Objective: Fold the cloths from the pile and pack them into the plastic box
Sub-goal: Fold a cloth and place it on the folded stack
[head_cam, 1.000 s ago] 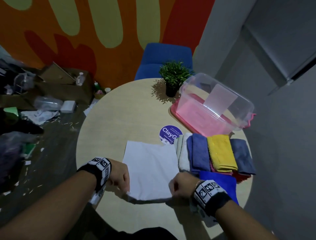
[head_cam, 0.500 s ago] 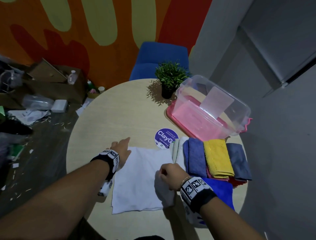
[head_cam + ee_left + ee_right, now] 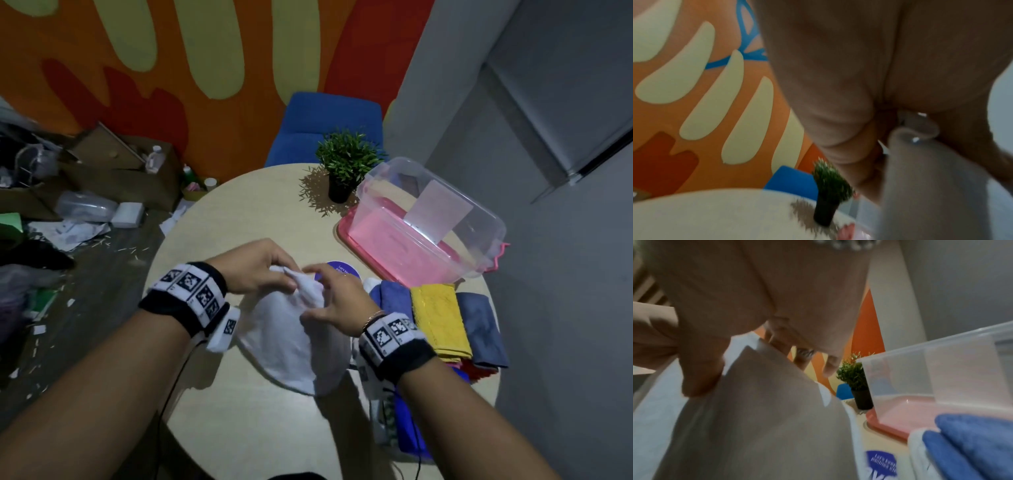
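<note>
A white cloth (image 3: 291, 342) hangs lifted over the round table (image 3: 239, 212), gathered at its top where both hands meet. My left hand (image 3: 260, 270) pinches a top corner, also seen in the left wrist view as cloth (image 3: 920, 178) under the fingers. My right hand (image 3: 332, 294) grips the same cloth (image 3: 756, 410) beside it, thumb pressed on the fabric. The clear plastic box (image 3: 431, 219) with a pink base stands tilted at the right rear, no cloth in it. Folded cloths, blue (image 3: 394, 301), yellow (image 3: 442, 318) and grey (image 3: 479, 329), lie in a row beside it.
A small potted plant (image 3: 346, 168) stands behind the box. A purple round sticker (image 3: 342, 269) lies under my hands. A bright blue cloth (image 3: 407, 425) lies at the table's near right edge. A blue chair (image 3: 325, 126) is beyond the table; clutter covers the floor at left.
The white cloth lay flat on the table with my hands at its edges; now both hands have come together and lifted it by its top, so it hangs bunched.
</note>
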